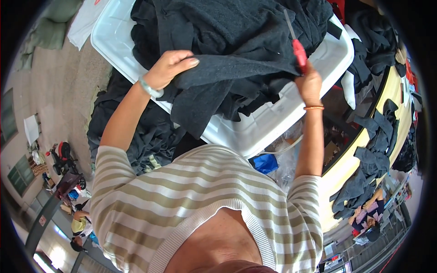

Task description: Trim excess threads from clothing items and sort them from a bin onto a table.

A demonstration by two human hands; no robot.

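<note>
A piece of dark charcoal cloth (236, 68) stretches between my hands above a white plastic tub (236, 136) heaped with dark fabric (218, 27). My left hand (169, 69) is closed on the left part of its upper edge, thumb on top. My right hand (309, 85), at the right side of the tub, grips a red-handled tool (299, 52) with a narrow metal blade or shaft pointing up and away from me; its exact kind is not clear. The cloth's right end reaches that hand, but the fingers there are partly hidden.
More dark fabric (136, 123) is piled below the tub on the left. To the right, dark cloth pieces (359, 177) lie on a curved-looking pale tabletop (334, 193). A blue item (265, 163) and clear plastic sit under the tub. Other people (368, 218) are farther off.
</note>
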